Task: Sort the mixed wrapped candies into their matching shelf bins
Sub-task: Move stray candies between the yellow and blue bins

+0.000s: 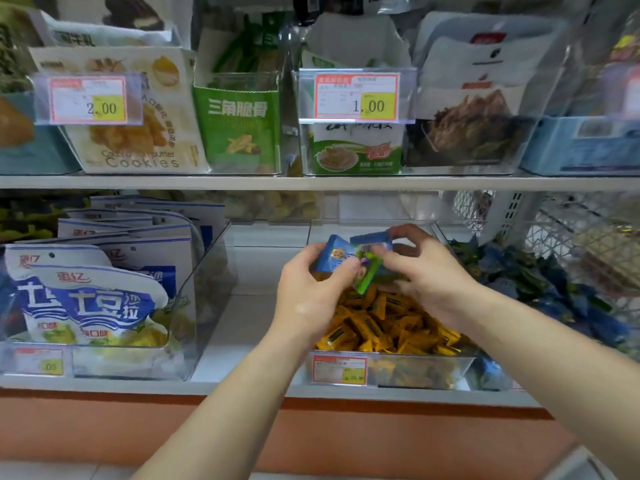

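Blue and green wrappers, clamped between curled fingers (348, 270) of the left hand (308, 292) and fingers (394, 263) of the right hand (429, 282), mid-frame. Two blue wrapped candies (341, 252) on top, one green wrapped candy (369, 277) beneath, all held just above the yellow candies (388, 323) in the clear bin (415, 374).

Best done by pinching each piece mid-body and splitting colours before letting go, away from the yellow heap. Blues probably bound for the heap of blue candies (554, 285) at right of frame.

Green piece slanted, long axis upper right to lower left, lower end aimed at the yellow heap. Upper blue piece near level, left to right.
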{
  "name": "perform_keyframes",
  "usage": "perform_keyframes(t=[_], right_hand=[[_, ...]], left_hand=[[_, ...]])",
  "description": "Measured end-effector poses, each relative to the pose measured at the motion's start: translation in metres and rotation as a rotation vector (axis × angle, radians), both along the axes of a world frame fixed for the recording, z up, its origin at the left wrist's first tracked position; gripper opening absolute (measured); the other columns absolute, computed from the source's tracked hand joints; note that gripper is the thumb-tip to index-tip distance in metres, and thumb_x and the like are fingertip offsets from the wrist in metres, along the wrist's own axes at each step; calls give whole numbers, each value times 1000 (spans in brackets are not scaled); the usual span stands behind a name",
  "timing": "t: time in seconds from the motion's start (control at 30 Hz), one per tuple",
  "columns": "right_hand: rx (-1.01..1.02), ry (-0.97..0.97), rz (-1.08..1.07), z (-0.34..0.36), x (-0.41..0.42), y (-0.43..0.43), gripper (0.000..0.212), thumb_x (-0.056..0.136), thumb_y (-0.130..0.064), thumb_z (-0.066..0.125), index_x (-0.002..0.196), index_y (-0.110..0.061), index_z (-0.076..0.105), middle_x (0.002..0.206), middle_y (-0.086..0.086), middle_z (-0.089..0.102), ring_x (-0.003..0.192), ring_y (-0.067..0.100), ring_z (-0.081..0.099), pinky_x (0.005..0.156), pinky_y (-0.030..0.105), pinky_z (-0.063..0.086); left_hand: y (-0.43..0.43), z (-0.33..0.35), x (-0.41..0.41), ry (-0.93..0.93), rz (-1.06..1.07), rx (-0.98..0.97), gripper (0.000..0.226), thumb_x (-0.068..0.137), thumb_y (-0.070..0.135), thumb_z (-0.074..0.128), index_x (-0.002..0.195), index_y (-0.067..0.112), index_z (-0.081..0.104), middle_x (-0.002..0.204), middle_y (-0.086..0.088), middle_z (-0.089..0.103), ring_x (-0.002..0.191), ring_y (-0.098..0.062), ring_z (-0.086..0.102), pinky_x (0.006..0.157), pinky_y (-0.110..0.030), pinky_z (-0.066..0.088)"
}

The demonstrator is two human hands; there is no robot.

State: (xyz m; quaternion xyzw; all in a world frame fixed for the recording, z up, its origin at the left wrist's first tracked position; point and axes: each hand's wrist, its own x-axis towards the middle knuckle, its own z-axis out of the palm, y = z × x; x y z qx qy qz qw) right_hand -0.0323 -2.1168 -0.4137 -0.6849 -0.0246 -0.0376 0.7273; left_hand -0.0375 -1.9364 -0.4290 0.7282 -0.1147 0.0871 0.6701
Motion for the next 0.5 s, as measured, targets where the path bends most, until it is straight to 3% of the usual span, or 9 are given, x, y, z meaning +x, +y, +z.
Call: perform_keyframes(t=[0.1, 0.17, 0.27, 0.37, 0.5], right_hand=[[168, 85, 32, 6, -28, 3, 24, 89, -31, 66, 109, -19, 62, 103, 10, 74, 85, 24, 74, 61, 34, 58], [190, 118, 36, 7, -39, 4, 22, 99, -37, 54, 114, -24, 64, 104, 8, 74, 83, 23, 74, 60, 36, 59], [184, 114, 86, 8, -49, 1, 36, 87, -51, 60, 115, -29, 64, 104, 5, 75, 86, 21, 73, 69, 39, 60], [238, 150, 139, 5, -54, -13, 29, 85, -40, 68, 108, -22, 65, 103, 7, 74, 85, 23, 73, 72, 39, 60], [190, 90, 66, -4, -52, -36, 12, 86, -25, 71, 97, -21, 69, 100, 12, 73, 84, 23, 72, 68, 39, 58]], left_hand=[[-13, 3, -6, 25, -80, -42, 21, 88, 27, 74, 106, 20, 66, 97, -1, 74, 93, -18, 71, 82, -37, 58], [-21, 2, -10, 14, -81, -1, 22, 87, 29, 75, 104, 20, 65, 95, -1, 74, 90, -18, 71, 83, -41, 57], [-35, 3, -15, 1, -31, -5, 31, 82, 28, 80, 104, 26, 59, 98, 4, 72, 89, -10, 70, 84, -36, 56], [-43, 1, -16, -78, -31, 86, 31, 78, 32, 83, 100, 27, 62, 94, 7, 71, 89, -11, 68, 82, -36, 55], [-50, 1, -18, -201, -106, 270, 25, 80, 41, 78, 100, 34, 66, 94, 18, 71, 89, -1, 66, 79, -23, 51]])
